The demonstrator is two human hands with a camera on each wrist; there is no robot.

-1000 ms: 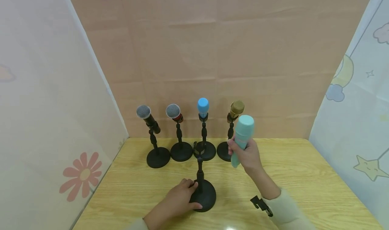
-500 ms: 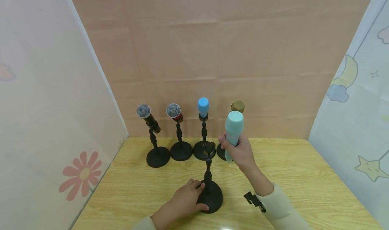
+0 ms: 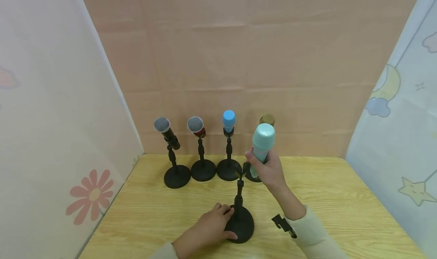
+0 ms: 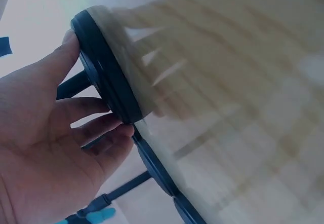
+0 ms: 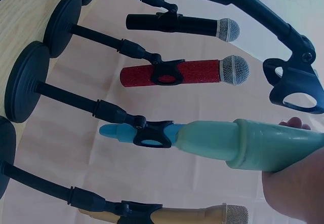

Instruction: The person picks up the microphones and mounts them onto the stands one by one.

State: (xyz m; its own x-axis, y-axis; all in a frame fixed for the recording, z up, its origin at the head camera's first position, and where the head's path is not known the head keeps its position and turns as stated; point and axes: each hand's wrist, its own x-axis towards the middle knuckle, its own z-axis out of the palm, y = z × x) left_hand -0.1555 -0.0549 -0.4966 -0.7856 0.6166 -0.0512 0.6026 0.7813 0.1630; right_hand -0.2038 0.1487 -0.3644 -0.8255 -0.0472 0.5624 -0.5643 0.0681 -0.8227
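Note:
My left hand point(image 3: 213, 225) grips the round base of a black microphone stand point(image 3: 245, 225) near the front of the table. In the left wrist view the thumb and fingers of my left hand point(image 4: 55, 127) span the rim of the stand's base point(image 4: 104, 64). The stand's clip point(image 5: 293, 84) holds nothing. My right hand point(image 3: 272, 173) grips a mint-green microphone point(image 3: 263, 138) by its handle, head up and slightly tilted. Its lower end is right beside the clip in the head view. The right wrist view shows the microphone point(image 5: 243, 143) overlapping the blue one behind.
Behind stand microphones on black stands: a black one point(image 3: 165, 129), a red one with a silver head point(image 3: 195, 125), a blue one point(image 3: 228, 119) and a gold one point(image 3: 267, 119), partly hidden. Patterned side walls point(image 3: 382, 145) and a brown backdrop point(image 3: 205, 61) enclose the wooden table point(image 3: 324, 198).
My left hand has slid the stand to the right. My right hand has brought the mint-green microphone left, so its lower end now lies close to the clip.

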